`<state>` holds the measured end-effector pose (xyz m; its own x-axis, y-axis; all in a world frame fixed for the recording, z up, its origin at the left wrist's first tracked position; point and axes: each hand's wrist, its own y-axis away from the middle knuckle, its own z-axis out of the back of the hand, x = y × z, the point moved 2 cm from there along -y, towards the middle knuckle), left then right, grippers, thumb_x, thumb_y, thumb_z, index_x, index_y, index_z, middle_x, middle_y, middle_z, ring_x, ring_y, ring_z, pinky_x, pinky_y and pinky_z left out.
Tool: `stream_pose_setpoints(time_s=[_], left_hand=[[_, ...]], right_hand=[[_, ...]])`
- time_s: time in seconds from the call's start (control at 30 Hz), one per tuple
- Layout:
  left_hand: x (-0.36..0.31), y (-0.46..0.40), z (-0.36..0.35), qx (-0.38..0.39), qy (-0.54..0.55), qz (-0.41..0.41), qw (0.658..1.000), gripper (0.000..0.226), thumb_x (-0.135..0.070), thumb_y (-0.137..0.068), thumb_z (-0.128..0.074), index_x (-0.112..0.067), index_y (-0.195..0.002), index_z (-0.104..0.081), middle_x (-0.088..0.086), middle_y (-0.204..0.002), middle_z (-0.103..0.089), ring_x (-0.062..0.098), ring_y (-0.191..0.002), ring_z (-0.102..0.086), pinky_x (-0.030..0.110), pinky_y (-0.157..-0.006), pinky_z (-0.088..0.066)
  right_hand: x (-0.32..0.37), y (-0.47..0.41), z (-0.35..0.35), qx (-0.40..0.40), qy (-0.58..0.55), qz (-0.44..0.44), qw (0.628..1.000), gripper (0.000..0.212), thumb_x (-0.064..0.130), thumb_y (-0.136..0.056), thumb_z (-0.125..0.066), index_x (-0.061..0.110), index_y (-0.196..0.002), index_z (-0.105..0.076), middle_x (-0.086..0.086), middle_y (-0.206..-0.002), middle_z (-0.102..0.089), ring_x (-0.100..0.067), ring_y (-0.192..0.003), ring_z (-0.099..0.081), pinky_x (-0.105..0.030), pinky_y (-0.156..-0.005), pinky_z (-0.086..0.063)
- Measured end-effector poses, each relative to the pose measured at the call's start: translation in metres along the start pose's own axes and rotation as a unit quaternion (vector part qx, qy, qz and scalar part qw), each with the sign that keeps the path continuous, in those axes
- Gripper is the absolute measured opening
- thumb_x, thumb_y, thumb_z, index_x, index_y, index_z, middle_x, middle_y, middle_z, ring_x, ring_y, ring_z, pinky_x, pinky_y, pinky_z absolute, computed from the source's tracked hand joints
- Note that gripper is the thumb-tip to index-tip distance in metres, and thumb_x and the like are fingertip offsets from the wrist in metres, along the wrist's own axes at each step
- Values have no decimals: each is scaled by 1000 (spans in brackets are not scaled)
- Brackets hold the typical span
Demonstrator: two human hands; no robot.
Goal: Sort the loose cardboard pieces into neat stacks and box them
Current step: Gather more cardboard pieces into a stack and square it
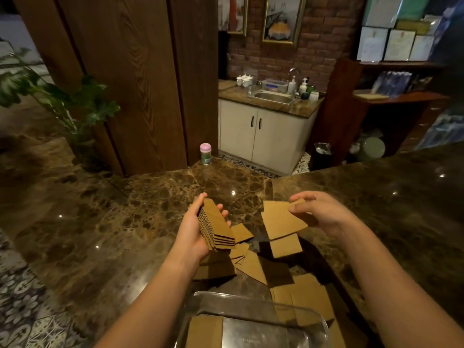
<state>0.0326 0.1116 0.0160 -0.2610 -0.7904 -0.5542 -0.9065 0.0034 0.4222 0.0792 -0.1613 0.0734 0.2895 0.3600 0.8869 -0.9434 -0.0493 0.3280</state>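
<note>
My left hand (193,232) grips a neat stack (217,228) at centre frame; my right hand (324,214) pinches one loose piece (282,219). Many scattered pieces (253,266) remain on the surface (100,209) below. The clear box (251,301) at the bottom holds only one flat pile, so I'd say roughly midway.

Tan cardboard pieces (253,267); brown veined marble counter (125,209); pink-capped, seemingly green jar (205,153).

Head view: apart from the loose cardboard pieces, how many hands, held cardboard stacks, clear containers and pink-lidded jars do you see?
Bare hands: 2, left hand and right hand
Held stack of brown cardboard pieces: 1
Clear rectangular container: 1
Small green jar with pink lid: 1
Total: 5
</note>
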Motion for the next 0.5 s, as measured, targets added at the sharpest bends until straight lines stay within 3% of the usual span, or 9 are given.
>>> stream_pose_setpoints(time_s=[0.1, 0.2, 0.27, 0.37, 0.5], left_hand=[[16, 12, -27, 62, -22, 5, 998, 35, -42, -76, -74, -30, -109, -75, 16, -111, -72, 31, -88, -71, 46, -75, -57], [27, 26, -53, 117, -55, -16, 991, 37, -39, -76, -71, -32, -112, -74, 12, -106, -76, 30, -88, -74, 42, -68, -60], [28, 33, -63, 156, -71, -43, 984, 37, -30, -77, -73, -32, -114, -72, 13, -114, -73, 31, -93, -72, 44, -72, -60], [20, 38, -67, 200, -81, -88, 972, 52, -2, -71, -70, -29, -115, -70, 15, -114, -72, 35, -99, -68, 56, -83, -58], [6, 41, -63, 218, -28, -124, 968, 57, 3, -70, -63, -29, -117, -69, 18, -126, -66, 40, -110, -63, 63, -89, -53]], right_hand=[[17, 15, -5, 10, -63, 30, 998, 21, 10, -77, -81, 24, -91, -77, -6, -98, -75, -21, -87, -70, -33, -62, -55], [32, 27, -19, 14, -101, 62, 993, 25, 12, -77, -82, 24, -98, -75, -1, -93, -74, -15, -78, -71, -27, -54, -53], [39, 35, -28, 17, -130, 76, 988, 25, 9, -79, -80, 21, -99, -73, 0, -89, -75, -12, -70, -73, -27, -54, -55], [45, 43, -37, 22, -180, 75, 981, 24, 6, -82, -78, 17, -101, -69, -3, -88, -77, -16, -74, -73, -30, -57, -57], [47, 46, -36, -2, -295, 44, 955, 21, 8, -89, -71, 14, -108, -63, -2, -91, -80, -16, -79, -75, -32, -57, -58]])
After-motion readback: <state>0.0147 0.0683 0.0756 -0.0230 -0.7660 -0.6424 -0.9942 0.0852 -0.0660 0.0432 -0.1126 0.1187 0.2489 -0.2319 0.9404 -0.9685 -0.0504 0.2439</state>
